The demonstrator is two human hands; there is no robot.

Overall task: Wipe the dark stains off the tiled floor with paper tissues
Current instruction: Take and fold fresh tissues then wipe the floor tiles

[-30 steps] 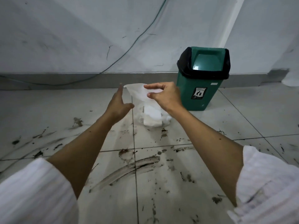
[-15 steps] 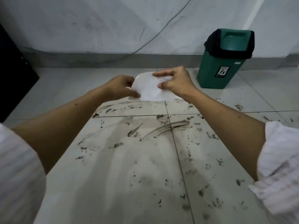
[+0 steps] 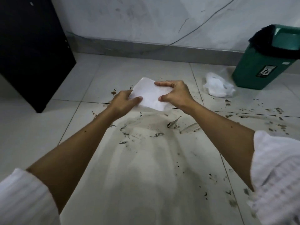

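The left hand (image 3: 124, 101) is pinching the near-left edge of a white paper tissue (image 3: 150, 94), thumb lying on top, while the right hand (image 3: 175, 93) is gripping the tissue's right side between thumb and curled fingers. Together they are holding the sheet spread flat at the centre of the frame, above the tiled floor (image 3: 90, 75); whether it is touching the tiles I cannot tell. The sheet is looking thin, light and limp, so it is likely to tear if dragged hard and is best held by its edges or folded into a pad. Below it, toward the lower middle and right, dark stains (image 3: 173, 124) are dotting and smearing the tiles. At middle right a crumpled white bundle (image 3: 217, 87) is lying beside a green bin (image 3: 263, 62) with a black liner; the bin's contents are hidden.
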